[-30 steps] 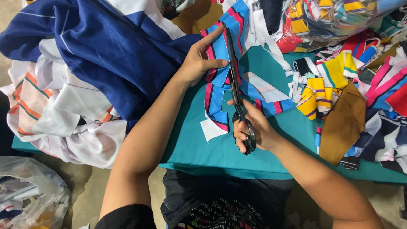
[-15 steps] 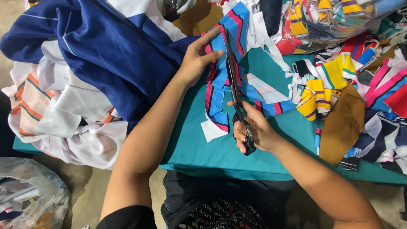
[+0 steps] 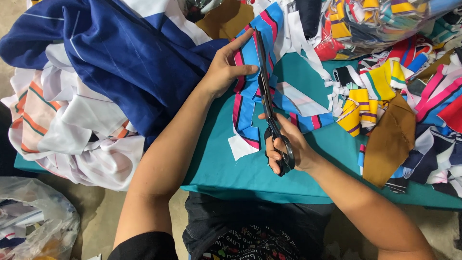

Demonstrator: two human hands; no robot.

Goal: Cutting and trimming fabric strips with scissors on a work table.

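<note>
The right hand (image 3: pixel 288 147), nearest the body, is clenched through the loops of long black scissors (image 3: pixel 267 103), whose blades run away from it and look nearly closed along the blue strip with pink, black and white stripes (image 3: pixel 250 84). That strip lies on the teal counter (image 3: pixel 226 168) between the two hands, its cut white end just left of the right hand. Farther out, the left hand (image 3: pixel 224 72) lies spread on the strip, fingers flat and thumb pressing close beside the blades. To cut cleanly here, I judge it best to keep the fabric taut under that hand, follow one stripe edge with the blades, and hold the thumb clear of the cutting line. Left of the left hand lies heaped navy cloth (image 3: pixel 110 58) over white pieces; right of the right hand lie yellow striped scraps (image 3: pixel 365 101) and a brown piece (image 3: pixel 392 139).
</note>
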